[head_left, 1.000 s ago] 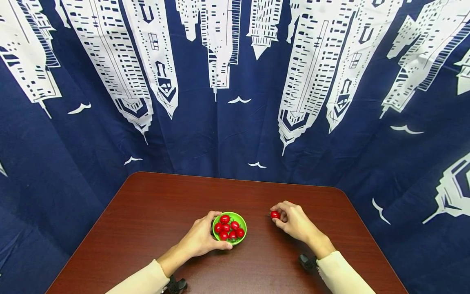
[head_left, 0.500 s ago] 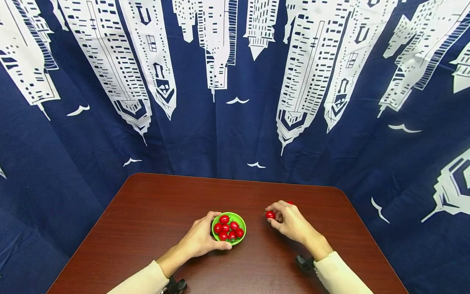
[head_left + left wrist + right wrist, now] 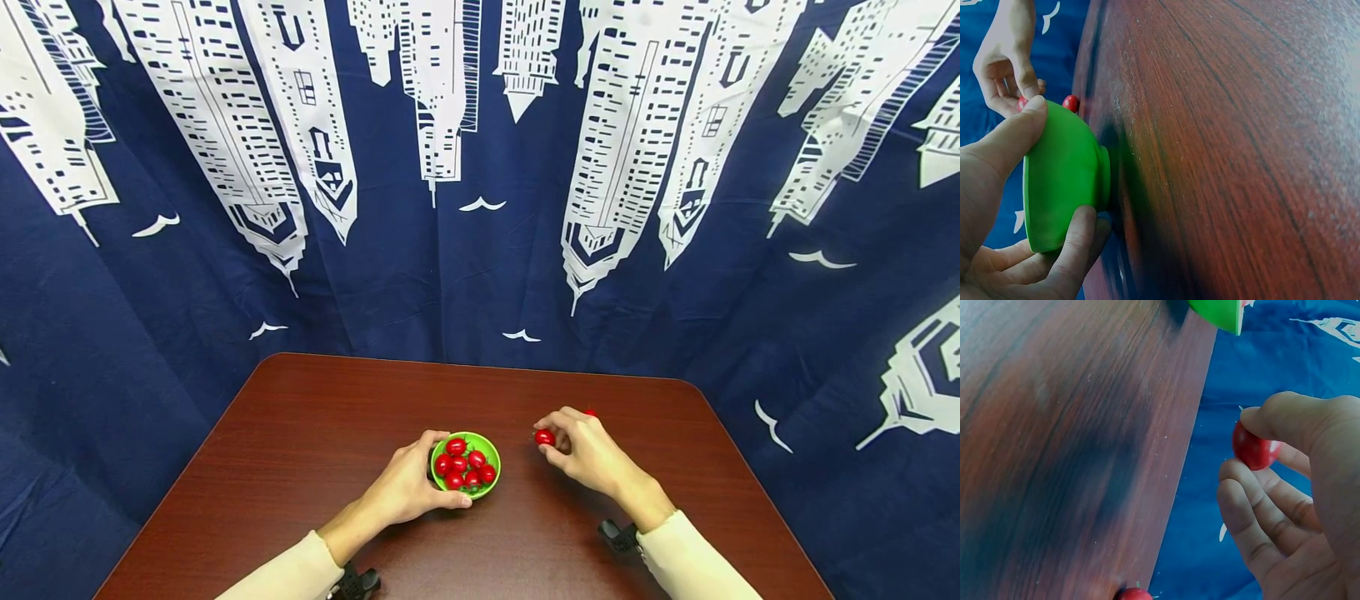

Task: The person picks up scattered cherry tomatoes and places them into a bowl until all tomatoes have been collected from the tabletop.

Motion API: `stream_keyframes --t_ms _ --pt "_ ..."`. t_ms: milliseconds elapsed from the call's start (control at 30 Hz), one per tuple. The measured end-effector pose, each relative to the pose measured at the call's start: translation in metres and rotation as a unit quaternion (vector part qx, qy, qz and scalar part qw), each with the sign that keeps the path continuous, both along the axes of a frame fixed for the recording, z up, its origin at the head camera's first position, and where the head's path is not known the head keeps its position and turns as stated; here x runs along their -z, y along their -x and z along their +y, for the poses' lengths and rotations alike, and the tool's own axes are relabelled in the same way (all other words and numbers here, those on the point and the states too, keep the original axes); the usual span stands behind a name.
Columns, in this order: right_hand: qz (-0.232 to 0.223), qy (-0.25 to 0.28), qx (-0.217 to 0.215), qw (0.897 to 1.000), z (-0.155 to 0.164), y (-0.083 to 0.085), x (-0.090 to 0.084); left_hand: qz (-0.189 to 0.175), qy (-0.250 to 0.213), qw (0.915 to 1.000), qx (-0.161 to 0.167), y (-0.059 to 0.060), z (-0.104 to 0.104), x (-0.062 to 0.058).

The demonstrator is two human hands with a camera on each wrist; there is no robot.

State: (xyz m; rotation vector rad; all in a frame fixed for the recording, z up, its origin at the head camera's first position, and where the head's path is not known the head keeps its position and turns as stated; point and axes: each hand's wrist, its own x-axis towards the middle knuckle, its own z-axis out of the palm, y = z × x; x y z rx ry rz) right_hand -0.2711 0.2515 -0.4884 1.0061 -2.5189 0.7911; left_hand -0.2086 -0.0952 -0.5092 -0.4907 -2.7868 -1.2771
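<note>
A small green bowl (image 3: 491,451) stands on the table, with several cherry tomatoes (image 3: 458,465) inside. My left hand (image 3: 405,485) grips it from the left, thumb at the near rim and fingers round the far side. In the left wrist view the bowl (image 3: 1063,175) is side-on, its contents hidden. To its right, my right hand (image 3: 592,454) pinches one cherry tomato (image 3: 544,437) between thumb and fingertips. The right wrist view shows this red tomato (image 3: 1254,450) raised off the table, a thin stem at its top.
Another cherry tomato (image 3: 591,413) lies on the table behind my right hand, partly hidden by it; the right wrist view catches this tomato (image 3: 1134,594) at its bottom edge. The brown wooden table (image 3: 360,400) ends at a blue cloth (image 3: 397,292) printed with white buildings.
My right hand has moved slightly left toward the bowl with the pinched tomato, uncovering more of the tomato behind it. My left hand keeps its grip on the bowl.
</note>
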Motion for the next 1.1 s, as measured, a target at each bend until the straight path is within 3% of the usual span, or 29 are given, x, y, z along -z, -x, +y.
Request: stream_keyframes --t_ms 1100 --pt "0.018 -0.021 -0.029 0.999 -0.040 -0.013 -0.019 -0.002 -0.010 0.9999 0.004 0.000 -0.002 0.000"
